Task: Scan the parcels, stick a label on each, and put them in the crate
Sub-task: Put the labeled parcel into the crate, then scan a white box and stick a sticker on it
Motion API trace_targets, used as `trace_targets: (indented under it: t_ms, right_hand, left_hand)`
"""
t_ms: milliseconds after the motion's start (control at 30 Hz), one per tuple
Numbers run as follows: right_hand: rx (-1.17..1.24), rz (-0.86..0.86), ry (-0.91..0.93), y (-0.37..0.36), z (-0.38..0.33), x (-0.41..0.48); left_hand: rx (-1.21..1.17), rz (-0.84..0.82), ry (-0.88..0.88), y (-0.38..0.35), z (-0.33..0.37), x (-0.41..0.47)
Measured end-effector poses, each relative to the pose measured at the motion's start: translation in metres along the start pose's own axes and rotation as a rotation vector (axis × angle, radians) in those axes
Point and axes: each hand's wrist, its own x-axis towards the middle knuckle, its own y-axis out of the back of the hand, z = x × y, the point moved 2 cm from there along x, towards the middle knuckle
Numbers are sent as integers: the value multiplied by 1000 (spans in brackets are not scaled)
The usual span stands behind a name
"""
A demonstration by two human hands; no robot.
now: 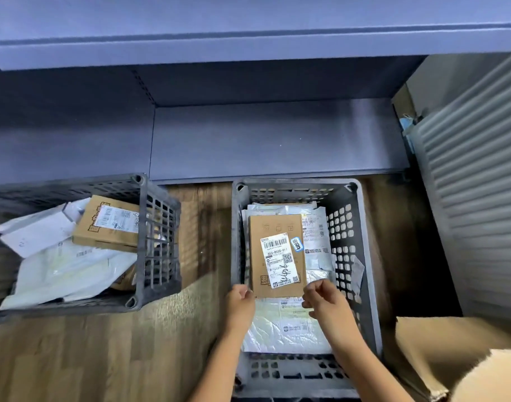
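A flat cardboard parcel (pixel 277 227) lies on top of the pile in the right grey crate (pixel 367 285). It carries a white shipping label (pixel 280 259) with handwriting and a small blue-edged sticker (pixel 296 244). My left hand (pixel 242 303) grips the parcel's near left corner with curled fingers. My right hand (pixel 324 300) pinches its near right corner. Under it lie several white and silver mailer bags (pixel 286 329). The left grey crate (pixel 158 242) holds another cardboard parcel (pixel 109 224) and several white bags (pixel 62 274).
Both crates stand on a wood-pattern floor (pixel 103 358) in front of a blue metal shelf (pixel 277 140). An open cardboard box (pixel 451 343) sits at the lower right. A grey ribbed shutter (pixel 477 184) rises on the right.
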Motion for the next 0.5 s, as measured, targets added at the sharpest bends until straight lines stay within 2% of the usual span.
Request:
trace_targets:
  t_ms: [300, 500]
  right_hand:
    - [-73, -70, 43, -23, -77, -69]
    - [-153, -66, 67, -78, -113, -88]
  left_hand:
    - [-69, -21, 8, 105, 31, -54]
    - [-13, -62, -38, 174, 25, -48]
